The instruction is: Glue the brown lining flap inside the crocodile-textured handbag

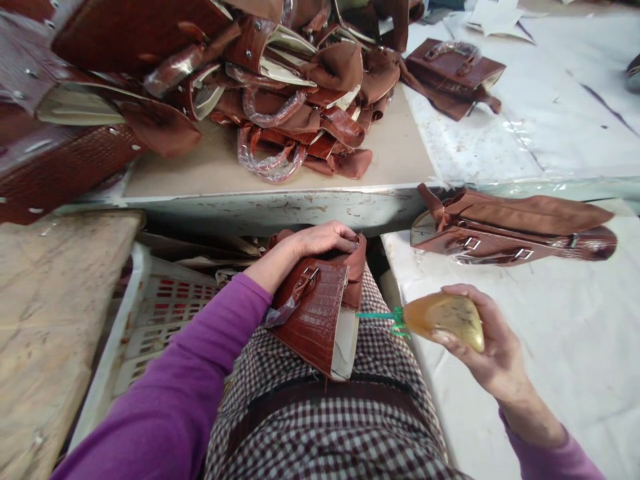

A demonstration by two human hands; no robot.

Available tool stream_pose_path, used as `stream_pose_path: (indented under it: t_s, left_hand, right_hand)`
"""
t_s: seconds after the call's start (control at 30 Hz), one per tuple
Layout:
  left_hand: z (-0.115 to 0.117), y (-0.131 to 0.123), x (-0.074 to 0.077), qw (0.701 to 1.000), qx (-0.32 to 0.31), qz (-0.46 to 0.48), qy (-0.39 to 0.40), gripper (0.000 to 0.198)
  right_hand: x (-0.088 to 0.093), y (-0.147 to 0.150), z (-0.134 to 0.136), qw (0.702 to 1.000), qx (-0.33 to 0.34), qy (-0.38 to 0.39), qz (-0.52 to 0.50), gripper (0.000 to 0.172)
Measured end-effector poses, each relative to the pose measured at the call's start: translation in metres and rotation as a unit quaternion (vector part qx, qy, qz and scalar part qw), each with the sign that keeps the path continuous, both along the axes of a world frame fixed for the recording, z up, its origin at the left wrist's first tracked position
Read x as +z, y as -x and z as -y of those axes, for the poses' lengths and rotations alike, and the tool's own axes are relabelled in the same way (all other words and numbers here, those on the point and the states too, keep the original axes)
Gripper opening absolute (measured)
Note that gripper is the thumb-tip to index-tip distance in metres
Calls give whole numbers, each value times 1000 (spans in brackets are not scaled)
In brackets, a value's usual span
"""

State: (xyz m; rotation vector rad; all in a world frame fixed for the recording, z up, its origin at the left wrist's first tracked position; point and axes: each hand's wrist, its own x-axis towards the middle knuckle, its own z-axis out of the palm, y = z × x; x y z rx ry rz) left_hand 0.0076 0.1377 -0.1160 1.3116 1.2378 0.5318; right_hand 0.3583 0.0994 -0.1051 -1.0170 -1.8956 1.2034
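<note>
A brown crocodile-patterned handbag (313, 313) rests on my lap, its pale inner side panel turned to the right. My left hand (327, 240) is closed on the bag's brown fabric lining at the top edge. In my right hand (493, 340) is a squeeze bottle (445, 320) of amber glue-like liquid, lying nearly level. Its thin green nozzle (377, 315) points left, and the tip meets or nearly meets the edge of the pale panel. The handbag's handle is partly wrapped in clear plastic.
Many brown handbags (300, 87) lie heaped on the bench ahead. Another bag (455, 73) sits at the back right, and one (515, 230) lies on the white-covered table (560, 347) at my right. A white plastic basket (165, 313) stands at my left, beside a worn board (50, 320).
</note>
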Motion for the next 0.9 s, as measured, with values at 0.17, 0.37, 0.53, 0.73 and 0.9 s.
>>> stream_pose_path:
  t_s: [0.17, 0.37, 0.53, 0.73, 0.9]
  left_hand:
    - [1, 2, -1, 1000, 8, 0, 4, 23]
    - [2, 2, -3, 1000, 17, -7, 3, 24]
    - [3, 4, -2, 1000, 18, -9, -2, 26]
    - [5, 3, -1, 1000, 22, -14, -12, 25]
    - [10, 11, 14, 996, 48, -60, -49, 25]
  right_hand:
    - [5, -1, 3, 997, 70, 15, -17, 45]
    - [4, -6, 17, 990, 101, 90, -37, 45]
    - [-4, -12, 23, 991, 53, 117, -39, 49]
    - [-2, -11, 31, 977, 43, 202, -52, 51]
    - [0, -6, 35, 917, -57, 369, -140, 65]
